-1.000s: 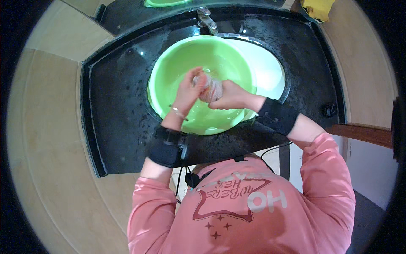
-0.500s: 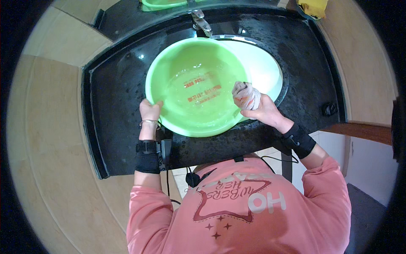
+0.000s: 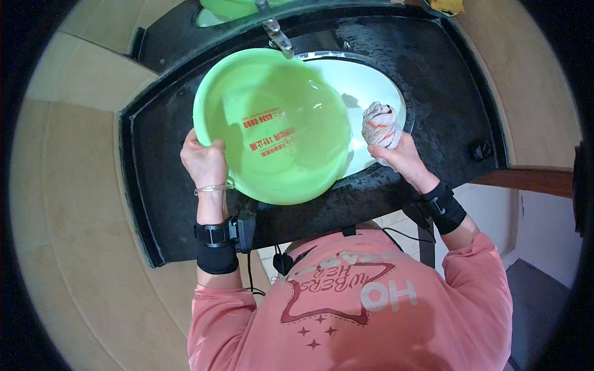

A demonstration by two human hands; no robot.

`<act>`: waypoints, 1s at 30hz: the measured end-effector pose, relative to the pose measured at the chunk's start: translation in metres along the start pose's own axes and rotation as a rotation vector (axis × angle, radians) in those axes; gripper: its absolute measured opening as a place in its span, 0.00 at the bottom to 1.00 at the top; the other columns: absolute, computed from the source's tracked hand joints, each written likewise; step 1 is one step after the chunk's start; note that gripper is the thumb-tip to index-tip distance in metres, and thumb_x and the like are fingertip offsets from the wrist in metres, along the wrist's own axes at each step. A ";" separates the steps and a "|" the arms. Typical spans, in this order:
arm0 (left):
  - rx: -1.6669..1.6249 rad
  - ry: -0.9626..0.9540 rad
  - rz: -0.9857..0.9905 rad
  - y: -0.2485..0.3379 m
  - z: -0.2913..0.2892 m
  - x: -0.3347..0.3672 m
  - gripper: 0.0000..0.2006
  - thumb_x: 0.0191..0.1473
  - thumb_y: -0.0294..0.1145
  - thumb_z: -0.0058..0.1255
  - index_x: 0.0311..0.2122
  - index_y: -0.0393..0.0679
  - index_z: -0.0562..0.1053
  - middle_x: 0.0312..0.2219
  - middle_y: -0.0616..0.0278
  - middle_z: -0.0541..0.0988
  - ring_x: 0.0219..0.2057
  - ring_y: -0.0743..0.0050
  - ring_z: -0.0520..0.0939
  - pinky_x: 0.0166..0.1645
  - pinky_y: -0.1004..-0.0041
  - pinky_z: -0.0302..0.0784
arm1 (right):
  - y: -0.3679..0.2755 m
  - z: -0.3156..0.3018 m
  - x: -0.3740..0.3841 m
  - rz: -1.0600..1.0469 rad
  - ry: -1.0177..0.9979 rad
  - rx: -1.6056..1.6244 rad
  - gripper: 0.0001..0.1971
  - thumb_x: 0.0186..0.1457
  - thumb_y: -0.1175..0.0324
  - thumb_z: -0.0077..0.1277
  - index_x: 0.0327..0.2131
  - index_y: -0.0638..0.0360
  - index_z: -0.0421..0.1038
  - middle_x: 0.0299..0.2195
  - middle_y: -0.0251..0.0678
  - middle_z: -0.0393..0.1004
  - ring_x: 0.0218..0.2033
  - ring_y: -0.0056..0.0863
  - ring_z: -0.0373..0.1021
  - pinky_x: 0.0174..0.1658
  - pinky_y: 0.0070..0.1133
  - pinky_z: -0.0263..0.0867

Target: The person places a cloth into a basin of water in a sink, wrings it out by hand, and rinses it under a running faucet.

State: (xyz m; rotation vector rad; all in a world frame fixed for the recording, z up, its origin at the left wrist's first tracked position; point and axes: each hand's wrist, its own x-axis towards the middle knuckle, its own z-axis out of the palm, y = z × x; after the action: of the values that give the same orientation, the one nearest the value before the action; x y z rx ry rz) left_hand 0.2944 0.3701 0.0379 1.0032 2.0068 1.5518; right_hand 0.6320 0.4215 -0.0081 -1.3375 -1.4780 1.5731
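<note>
A light green plastic basin (image 3: pixel 241 86) with red print on its bottom is tilted toward the right over the white sink (image 3: pixel 365 86). Water lies in its right part. My left hand (image 3: pixel 205 162) is closed round its lower left rim, lifting that side. In my right hand (image 3: pixel 401 159) is a bunched-up wet-looking white cloth (image 3: pixel 380 127) with orange marks, held above the right part of the sink, apart from the basin. My right palm is partly hidden by the cloth.
A metal faucet (image 3: pixel 278 38) stands behind the basin. The sink is set in a wet black countertop (image 3: pixel 445 111). A small black object (image 3: pixel 480 149) sits near its right edge, and a yellow cloth (image 3: pixel 447 6) lies at the top right. Tiled wall (image 3: pixel 74 161) borders the left.
My left hand has raised the left side of the basin, and its water has shifted right. My right hand with the cloth has moved right, away from the basin's rim.
</note>
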 end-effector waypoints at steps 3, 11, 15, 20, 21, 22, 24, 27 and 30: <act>0.103 -0.034 0.028 0.022 0.012 -0.013 0.13 0.37 0.13 0.44 0.33 0.29 0.72 0.26 0.55 0.78 0.26 0.76 0.78 0.33 0.79 0.72 | 0.007 -0.018 -0.010 -0.029 0.022 0.011 0.21 0.40 0.69 0.58 0.41 0.66 0.67 0.34 0.33 0.72 0.34 0.19 0.67 0.39 0.17 0.64; 0.262 0.034 0.238 0.056 0.042 -0.041 0.16 0.37 0.14 0.45 0.37 0.31 0.72 0.27 0.55 0.79 0.29 0.74 0.79 0.36 0.78 0.72 | 0.021 -0.061 -0.023 -0.013 0.035 0.011 0.22 0.39 0.69 0.58 0.40 0.68 0.67 0.36 0.37 0.72 0.37 0.22 0.69 0.43 0.19 0.64; 0.339 0.079 0.400 0.062 0.047 -0.045 0.17 0.38 0.16 0.45 0.39 0.33 0.71 0.28 0.51 0.79 0.31 0.68 0.81 0.36 0.76 0.73 | 0.019 -0.067 -0.023 -0.034 0.074 -0.011 0.21 0.39 0.69 0.58 0.39 0.67 0.68 0.34 0.36 0.73 0.35 0.21 0.69 0.40 0.18 0.64; 0.533 0.090 0.548 0.075 0.044 -0.049 0.21 0.36 0.16 0.46 0.42 0.37 0.70 0.27 0.49 0.78 0.28 0.60 0.81 0.32 0.72 0.74 | 0.021 -0.067 -0.020 -0.048 0.080 -0.004 0.20 0.40 0.70 0.58 0.38 0.66 0.68 0.32 0.34 0.73 0.32 0.18 0.69 0.37 0.17 0.65; 0.598 0.100 0.631 0.075 0.042 -0.049 0.23 0.35 0.16 0.46 0.43 0.39 0.70 0.25 0.48 0.77 0.26 0.57 0.80 0.31 0.71 0.74 | 0.021 -0.065 -0.019 -0.026 0.075 0.001 0.19 0.40 0.70 0.58 0.38 0.66 0.68 0.31 0.34 0.73 0.31 0.18 0.68 0.36 0.17 0.65; 0.598 0.101 0.628 0.074 0.039 -0.050 0.23 0.35 0.16 0.46 0.43 0.39 0.70 0.25 0.48 0.77 0.26 0.57 0.80 0.31 0.71 0.74 | 0.020 -0.062 -0.017 -0.004 0.069 0.006 0.19 0.40 0.70 0.58 0.38 0.66 0.68 0.31 0.33 0.73 0.30 0.17 0.68 0.36 0.16 0.65; 0.750 0.164 0.679 0.073 0.031 -0.049 0.27 0.33 0.16 0.46 0.45 0.46 0.70 0.22 0.50 0.76 0.22 0.55 0.79 0.26 0.70 0.72 | 0.012 -0.052 -0.016 -0.014 0.065 -0.009 0.18 0.41 0.72 0.56 0.38 0.66 0.68 0.30 0.33 0.72 0.29 0.17 0.68 0.35 0.16 0.64; 0.786 0.135 0.664 0.072 0.014 -0.047 0.30 0.31 0.16 0.46 0.46 0.51 0.71 0.19 0.53 0.75 0.17 0.59 0.76 0.22 0.71 0.69 | -0.001 -0.037 -0.013 -0.025 0.063 -0.021 0.17 0.42 0.73 0.55 0.38 0.66 0.67 0.29 0.32 0.72 0.28 0.18 0.68 0.34 0.15 0.64; 0.805 0.145 0.737 0.063 -0.001 -0.042 0.31 0.30 0.16 0.46 0.47 0.52 0.71 0.18 0.56 0.74 0.12 0.64 0.72 0.19 0.73 0.66 | -0.010 -0.027 -0.008 -0.055 0.073 -0.028 0.17 0.41 0.74 0.55 0.38 0.66 0.67 0.29 0.32 0.72 0.28 0.17 0.67 0.34 0.15 0.64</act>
State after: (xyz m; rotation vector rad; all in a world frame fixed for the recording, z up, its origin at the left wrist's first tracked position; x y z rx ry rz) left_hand 0.3391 0.3457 0.0937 2.1796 2.6003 1.0755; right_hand 0.6574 0.4258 0.0075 -1.3435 -1.4846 1.4591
